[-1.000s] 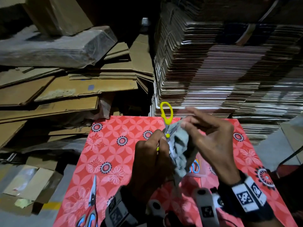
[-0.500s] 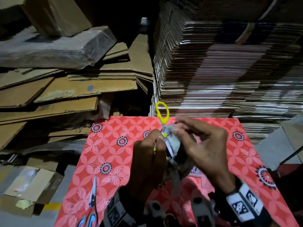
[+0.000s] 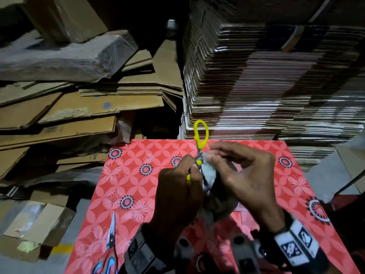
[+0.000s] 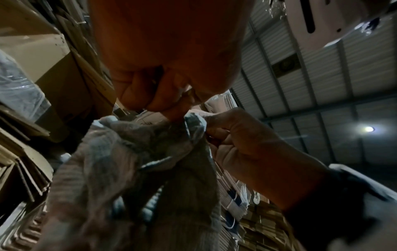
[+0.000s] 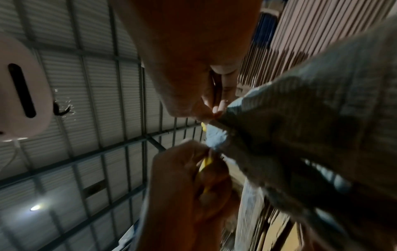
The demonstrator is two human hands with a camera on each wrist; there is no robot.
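**Yellow-handled scissors being wiped in mid-air: cut and drop risks noted**

At the far left, flattened cardboard sheets [image 3: 79,107] are being kept in a loose, slanting pile. Nearer, a spare pair of scissors [image 3: 110,246] is lying on the red patterned sheet [image 3: 126,175], well apart from both hands.

Above the middle of that sheet, the yellow-handled scissors [image 3: 201,133] are being held upright by the left hand [image 3: 177,194]. Its fingers are clenched round one handle, and the other loop is standing free above the fist. The blades are being covered by the grey cloth [image 3: 209,175], so it cannot be told whether they are closed. The cloth is being pinched against the pivot area by the thumb and fingertips of the right hand [image 3: 246,175], and the rest is hanging between the wrists. At the right, a bundled cardboard stack [image 3: 256,86] is being stored just behind the sheet.

Risks, as judged:
- **Cut:** the right fingertips could be cut through the cloth if an edge is being rubbed lengthwise.
- **Drop:** the scissors could be twisted out of the single-handle grip by a hard pull and dropped.
- **Snag:** threads could be caught in the pivot.
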